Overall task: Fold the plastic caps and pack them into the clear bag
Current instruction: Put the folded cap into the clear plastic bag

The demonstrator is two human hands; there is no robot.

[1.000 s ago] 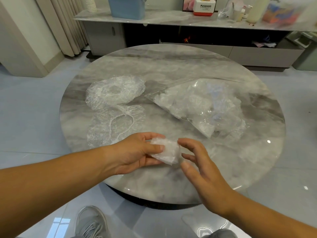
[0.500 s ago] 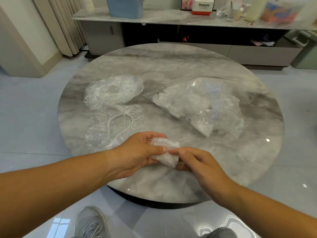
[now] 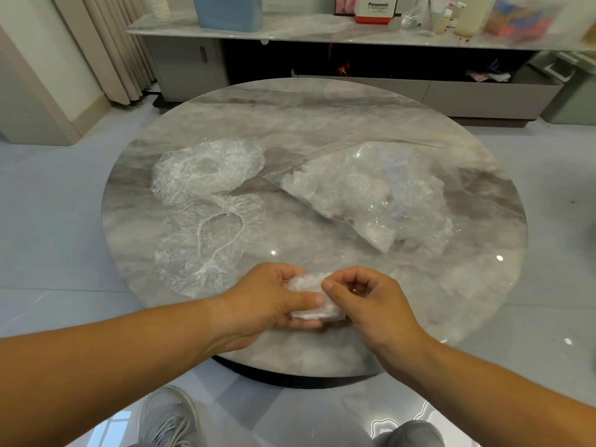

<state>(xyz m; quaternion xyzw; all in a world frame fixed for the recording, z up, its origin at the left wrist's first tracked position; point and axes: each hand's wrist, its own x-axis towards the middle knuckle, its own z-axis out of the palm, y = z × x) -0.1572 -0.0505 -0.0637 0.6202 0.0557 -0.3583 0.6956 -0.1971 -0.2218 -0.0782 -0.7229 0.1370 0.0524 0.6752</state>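
A small folded plastic cap (image 3: 311, 296) is held over the near edge of the round marble table (image 3: 322, 124). My left hand (image 3: 272, 300) grips it from the left, thumb on top. My right hand (image 3: 367, 300) pinches its right side with curled fingers. Two unfolded clear caps lie flat on the table's left: one (image 3: 209, 167) farther back, one (image 3: 206, 241) nearer, showing its white elastic ring. The clear bag (image 3: 371, 195) lies at the right, with several folded caps inside and its mouth facing left.
Behind the table a long low cabinet (image 3: 354, 33) carries a blue tub (image 3: 230, 11), a red and white box (image 3: 374, 9) and bottles. Curtains (image 3: 109, 50) hang at the back left. My shoes (image 3: 171, 421) show on the glossy floor below.
My right hand, open and apart from the cap a second ago, has closed in and now pinches its right side. Both hands have drawn slightly nearer to me.
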